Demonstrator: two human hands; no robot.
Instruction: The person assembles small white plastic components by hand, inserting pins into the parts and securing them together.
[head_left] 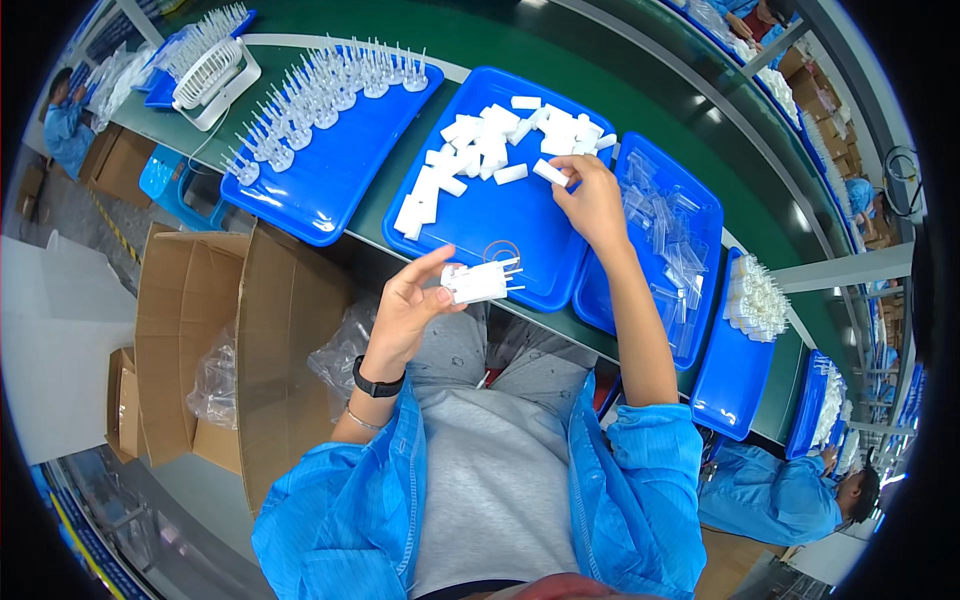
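My left hand [408, 305] is closed on a white pronged holder [478, 284] over the near edge of the middle blue tray [545, 235]. Thin prongs stick out of the holder to the right, and white sleeves seem to sit on some of them. Farther off, my right hand [596, 205] pinches a short white cylinder [549, 172] between thumb and fingers, just above that tray. A loose pile of similar white cylinders [480, 145] covers the tray's far part. A thin reddish ring [501, 250] lies near its front edge.
On the left, a blue tray [325, 205] carries rows of upright pronged holders [325, 95], with a white fan [212, 80] beyond. Clear plastic pieces [668, 235] fill a tray on the right. Cardboard boxes [285, 350] stand by my left arm; a co-worker [780, 490] sits at the right.
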